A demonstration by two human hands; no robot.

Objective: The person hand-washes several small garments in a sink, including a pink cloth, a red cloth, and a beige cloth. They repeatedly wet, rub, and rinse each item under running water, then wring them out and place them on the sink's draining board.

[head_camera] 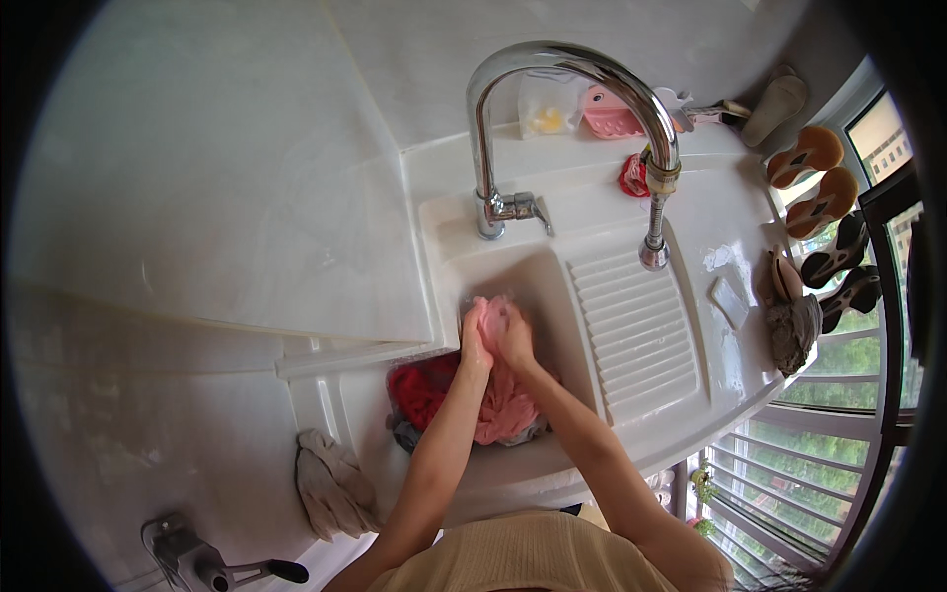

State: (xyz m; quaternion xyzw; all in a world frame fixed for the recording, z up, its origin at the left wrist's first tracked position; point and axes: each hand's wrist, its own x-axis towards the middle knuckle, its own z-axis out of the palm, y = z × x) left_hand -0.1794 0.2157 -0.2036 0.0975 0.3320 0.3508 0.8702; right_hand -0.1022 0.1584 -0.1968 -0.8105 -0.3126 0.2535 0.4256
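Observation:
Both hands are together in the basin of a white laundry sink (562,325). My left hand (477,337) and my right hand (516,337) grip a bunched part of a pink cloth (507,407) from its two sides. The rest of that cloth hangs down between my forearms. Red cloth (423,388) lies at the left of the basin, with dark grey cloth (405,435) beneath it. Above the basin stands a chrome gooseneck faucet (481,133), its spray head (654,255) over the ribbed washboard (640,333).
A bar of soap (731,302) lies on the right ledge. Insoles (806,155) and a grey-brown cloth (792,333) line the window side. A pink container (612,112) stands behind the faucet. A beige rag (333,485) hangs over the left edge.

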